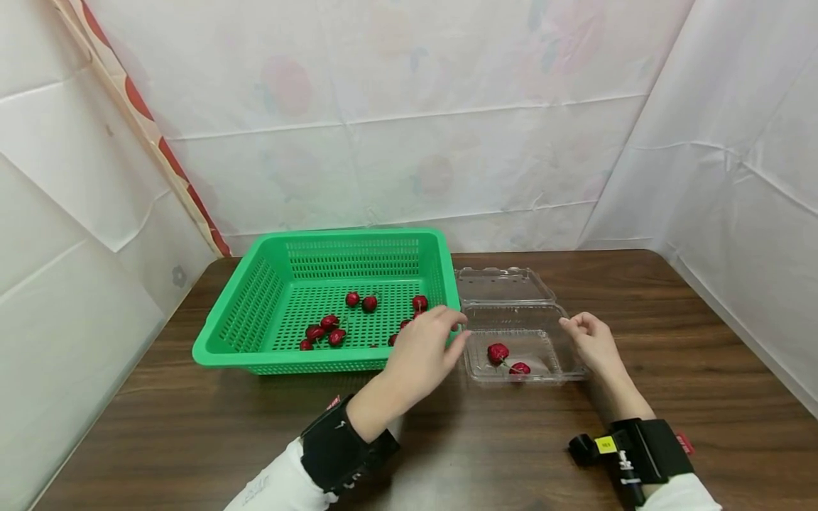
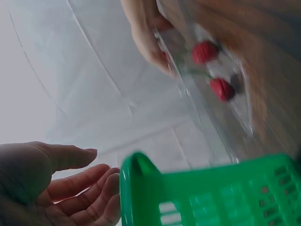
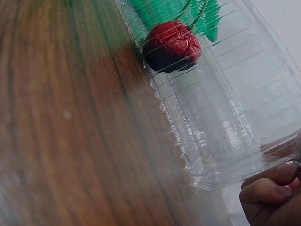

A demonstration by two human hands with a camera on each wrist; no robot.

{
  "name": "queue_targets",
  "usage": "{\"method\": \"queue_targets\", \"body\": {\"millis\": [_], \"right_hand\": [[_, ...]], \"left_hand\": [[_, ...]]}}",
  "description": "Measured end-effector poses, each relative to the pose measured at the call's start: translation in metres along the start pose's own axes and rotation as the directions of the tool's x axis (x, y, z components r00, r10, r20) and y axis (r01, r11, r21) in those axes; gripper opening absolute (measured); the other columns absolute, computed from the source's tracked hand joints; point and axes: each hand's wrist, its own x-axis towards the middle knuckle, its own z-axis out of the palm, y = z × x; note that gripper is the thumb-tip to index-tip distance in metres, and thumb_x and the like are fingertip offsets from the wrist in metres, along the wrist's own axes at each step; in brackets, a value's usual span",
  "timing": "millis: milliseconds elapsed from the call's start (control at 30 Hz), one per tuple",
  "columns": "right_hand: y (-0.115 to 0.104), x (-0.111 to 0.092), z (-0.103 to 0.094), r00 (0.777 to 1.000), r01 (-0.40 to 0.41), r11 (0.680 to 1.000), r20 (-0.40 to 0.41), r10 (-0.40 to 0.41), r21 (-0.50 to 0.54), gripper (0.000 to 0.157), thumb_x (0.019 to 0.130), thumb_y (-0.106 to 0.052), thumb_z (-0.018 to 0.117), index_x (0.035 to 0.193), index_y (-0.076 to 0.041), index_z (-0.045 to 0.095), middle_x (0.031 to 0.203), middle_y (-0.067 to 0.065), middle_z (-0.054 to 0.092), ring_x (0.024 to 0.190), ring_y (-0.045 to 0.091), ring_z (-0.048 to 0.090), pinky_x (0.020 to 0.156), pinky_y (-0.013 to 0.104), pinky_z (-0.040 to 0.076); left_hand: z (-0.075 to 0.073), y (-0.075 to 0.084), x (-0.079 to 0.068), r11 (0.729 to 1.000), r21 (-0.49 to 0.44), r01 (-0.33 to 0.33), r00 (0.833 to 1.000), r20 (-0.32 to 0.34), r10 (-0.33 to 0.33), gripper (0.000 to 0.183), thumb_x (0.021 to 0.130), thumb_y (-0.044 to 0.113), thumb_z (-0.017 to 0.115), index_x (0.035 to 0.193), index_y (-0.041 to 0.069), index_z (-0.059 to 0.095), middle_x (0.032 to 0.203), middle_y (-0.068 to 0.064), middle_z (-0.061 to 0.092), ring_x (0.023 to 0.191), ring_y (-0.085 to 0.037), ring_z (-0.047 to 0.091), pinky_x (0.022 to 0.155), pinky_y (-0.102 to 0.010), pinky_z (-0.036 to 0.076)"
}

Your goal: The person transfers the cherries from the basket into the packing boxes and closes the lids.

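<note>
My left hand (image 1: 418, 355) hovers over the right rim of a green plastic basket (image 1: 322, 359). Nothing shows between its bent, parted fingers (image 2: 82, 186). Several dark red cherries (image 1: 336, 337) lie in the basket, some hidden behind this hand. To the basket's right stands a clear plastic clamshell box (image 1: 540, 348) with its lid (image 1: 501, 287) laid back. Two cherries (image 1: 498, 353) joined by green stems sit in the box near its front left. At the box's right edge, my right hand (image 1: 597, 348) pinches the rim between thumb and curled fingers, as the right wrist view confirms.
Both containers stand on a dark wooden table (image 1: 255, 433). White sheets (image 1: 409, 128) hang behind and at both sides of it. The basket's right wall stands close against the left side of the box and lid.
</note>
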Motion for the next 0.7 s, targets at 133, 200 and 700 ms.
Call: {"method": "queue_targets", "body": {"millis": [133,200,700], "right_hand": [[0.0,0.0,0.0,1.0,0.0,1.0,-0.004,0.0,-0.014,0.024,0.092,-0.023,0.048,0.081,-0.004,0.039,0.049,-0.009,0.032,0.038,0.005,0.03,0.036,0.022,0.03],[0.0,0.0,0.0,1.0,0.001,1.0,-0.001,-0.001,-0.013,0.024,0.092,-0.023,0.048,0.082,-0.004,0.039,0.049,-0.009,0.032,0.038,0.005,0.029,0.037,0.022,0.029],[0.0,0.0,0.0,1.0,-0.004,1.0,0.0,0.004,-0.02,0.025,0.093,-0.024,0.048,0.082,-0.003,0.039,0.05,-0.008,0.032,0.039,0.004,0.03,0.038,0.022,0.03]], "left_hand": [[-0.007,-0.013,0.001,1.0,-0.004,0.028,0.999,-0.016,-0.028,0.013,0.084,0.011,0.06,0.094,0.004,0.065,0.084,-0.003,0.061,0.07,-0.013,0.057,0.06,-0.024,0.046],[-0.01,-0.021,0.002,0.999,-0.001,0.041,0.999,-0.006,-0.041,0.012,0.084,0.01,0.061,0.093,0.004,0.066,0.083,-0.003,0.061,0.07,-0.013,0.057,0.06,-0.023,0.046],[-0.027,-0.068,0.005,0.968,0.04,0.249,0.89,0.385,-0.245,0.019,0.078,0.013,0.067,0.092,0.001,0.067,0.081,-0.008,0.063,0.069,-0.018,0.058,0.063,-0.03,0.047]]}}
